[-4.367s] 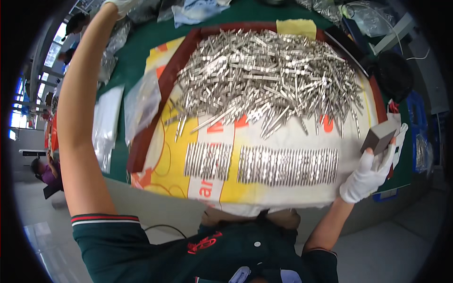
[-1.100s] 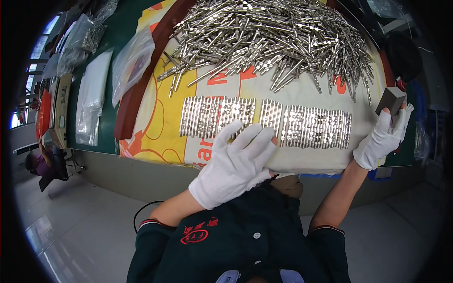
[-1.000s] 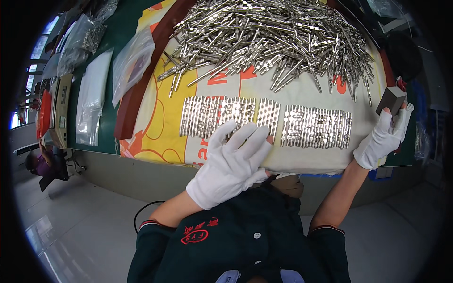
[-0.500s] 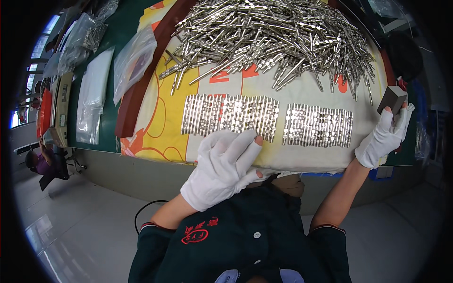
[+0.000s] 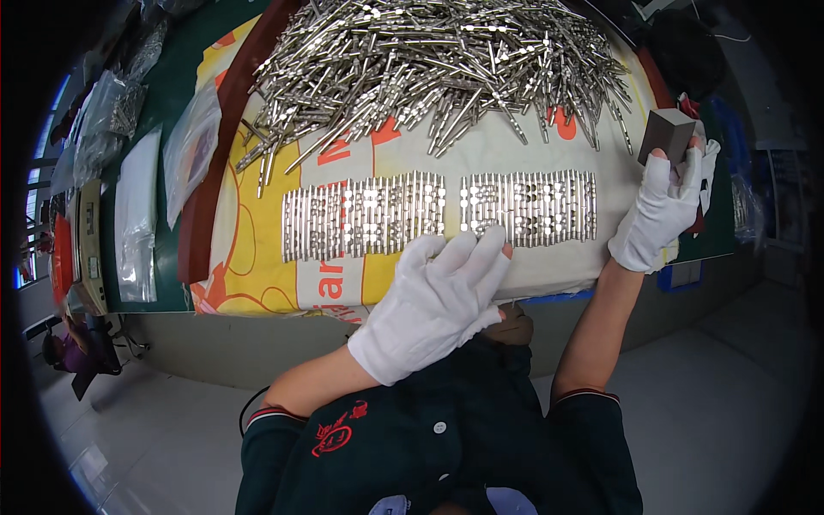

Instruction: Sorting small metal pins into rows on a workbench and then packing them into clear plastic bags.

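Note:
Slim shiny metal rods with stepped ends lie side by side in two rows on the cloth, a left group (image 5: 365, 216) and a right group (image 5: 528, 209), with a narrow gap between them. My left hand (image 5: 442, 300), in a white glove with bare fingertips at some fingers, lies palm down with its fingers stretched out. Its fingertips reach the near ends of the rods around the gap and the right group's left part. At the far right, my gloved right hand (image 5: 657, 215) grips a dark grey rectangular block (image 5: 666, 136), held beyond the right group.
A large heap of loose metal rods (image 5: 446, 64) covers the back of the patterned cloth (image 5: 249, 266). A dark red wooden bar (image 5: 202, 206) edges it on the left. Clear plastic bags (image 5: 140, 215) and a scale (image 5: 88, 240) stand further left; another person (image 5: 77, 348) sits beyond.
My left hand has moved right along the near edge of the rods, from the left group to the gap and right group. The view has shifted; my right hand still holds the block.

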{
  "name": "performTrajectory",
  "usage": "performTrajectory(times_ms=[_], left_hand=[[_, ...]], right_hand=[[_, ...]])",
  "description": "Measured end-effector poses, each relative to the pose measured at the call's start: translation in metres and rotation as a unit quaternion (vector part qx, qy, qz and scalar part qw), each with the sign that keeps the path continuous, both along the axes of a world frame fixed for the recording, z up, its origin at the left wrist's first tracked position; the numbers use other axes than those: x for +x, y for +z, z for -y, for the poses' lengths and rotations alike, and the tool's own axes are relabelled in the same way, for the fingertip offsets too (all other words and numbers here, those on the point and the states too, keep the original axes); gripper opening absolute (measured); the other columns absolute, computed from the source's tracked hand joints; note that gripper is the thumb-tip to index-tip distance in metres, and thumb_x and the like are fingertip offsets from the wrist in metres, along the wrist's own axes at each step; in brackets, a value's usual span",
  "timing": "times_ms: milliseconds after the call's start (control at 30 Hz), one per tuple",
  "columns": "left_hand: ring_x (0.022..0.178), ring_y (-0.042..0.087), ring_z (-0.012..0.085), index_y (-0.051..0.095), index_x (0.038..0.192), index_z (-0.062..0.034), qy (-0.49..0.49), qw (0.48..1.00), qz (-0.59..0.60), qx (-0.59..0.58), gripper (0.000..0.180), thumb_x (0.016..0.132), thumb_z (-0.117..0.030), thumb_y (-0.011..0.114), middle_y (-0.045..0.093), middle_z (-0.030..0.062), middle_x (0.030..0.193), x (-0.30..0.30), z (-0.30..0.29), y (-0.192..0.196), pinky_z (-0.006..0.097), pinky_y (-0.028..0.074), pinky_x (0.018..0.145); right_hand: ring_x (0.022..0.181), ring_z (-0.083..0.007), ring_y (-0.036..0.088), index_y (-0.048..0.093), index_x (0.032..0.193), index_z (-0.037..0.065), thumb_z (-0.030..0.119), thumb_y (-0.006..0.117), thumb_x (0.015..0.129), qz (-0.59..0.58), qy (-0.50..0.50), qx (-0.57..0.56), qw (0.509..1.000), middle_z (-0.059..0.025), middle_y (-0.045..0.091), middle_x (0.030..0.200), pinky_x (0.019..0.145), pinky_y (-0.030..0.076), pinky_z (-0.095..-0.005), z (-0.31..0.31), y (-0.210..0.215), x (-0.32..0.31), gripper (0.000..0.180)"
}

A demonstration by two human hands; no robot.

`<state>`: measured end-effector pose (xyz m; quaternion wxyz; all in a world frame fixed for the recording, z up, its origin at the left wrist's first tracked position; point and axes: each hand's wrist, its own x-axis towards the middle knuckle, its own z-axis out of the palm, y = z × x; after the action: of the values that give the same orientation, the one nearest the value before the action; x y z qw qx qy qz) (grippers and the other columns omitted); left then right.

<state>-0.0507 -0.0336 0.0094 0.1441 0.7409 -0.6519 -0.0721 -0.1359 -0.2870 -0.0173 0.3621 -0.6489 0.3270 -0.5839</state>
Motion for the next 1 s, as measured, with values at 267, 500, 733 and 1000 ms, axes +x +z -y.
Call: performTrajectory(times_ms=[267, 500, 733, 1000], left_hand=[[0.119, 0.044, 0.0228, 0.051, 0.129, -0.0042, 0.021, 0.999, 0.007, 0.045, 0.069, 0.074, -0.041, 0.07, 0.043, 0.0075, 0.138, 0.002, -0.006, 0.003, 0.041, 0.03, 0.096], [0.118, 0.045, 0.0243, 0.051, 0.13, -0.0029, 0.056, 0.998, 0.003, 0.022, 0.072, 0.072, -0.041, 0.069, 0.045, 0.0086, 0.136, 0.008, -0.021, 0.003, 0.043, 0.032, 0.094], [0.117, 0.046, 0.0249, 0.05, 0.132, -0.0031, 0.068, 0.997, 0.005, 0.029, 0.073, 0.073, -0.041, 0.069, 0.045, 0.0086, 0.137, 0.008, -0.025, 0.004, 0.044, 0.032, 0.094], [0.118, 0.046, 0.0241, 0.049, 0.133, -0.0033, 0.037, 0.999, -0.001, -0.018, 0.073, 0.073, -0.04, 0.069, 0.046, 0.0092, 0.137, 0.0, -0.016, 0.005, 0.042, 0.031, 0.095]], right_hand=[[0.11, -0.0197, 0.055, 0.048, 0.132, -0.009, 0.01, 0.074, 0.08, -0.019, -0.008, 0.01, 1.0, -0.0145, 0.056, 0.127, 0.097, 0.043, -0.0313, 0.002, 0.0, -0.002, 0.061], [0.111, -0.0195, 0.055, 0.049, 0.131, -0.008, 0.009, 0.073, 0.081, -0.011, 0.003, 0.004, 1.0, -0.015, 0.056, 0.128, 0.098, 0.042, -0.0307, -0.003, 0.004, 0.002, 0.058], [0.109, -0.0184, 0.055, 0.048, 0.132, -0.009, 0.009, 0.073, 0.081, -0.006, 0.005, 0.01, 1.0, -0.0142, 0.056, 0.127, 0.093, 0.045, -0.0293, -0.006, 0.004, 0.002, 0.059], [0.106, -0.0177, 0.056, 0.05, 0.13, -0.008, 0.01, 0.075, 0.08, 0.009, 0.003, 0.02, 1.0, -0.0136, 0.058, 0.123, 0.093, 0.045, -0.0293, -0.004, 0.006, 0.002, 0.059]])
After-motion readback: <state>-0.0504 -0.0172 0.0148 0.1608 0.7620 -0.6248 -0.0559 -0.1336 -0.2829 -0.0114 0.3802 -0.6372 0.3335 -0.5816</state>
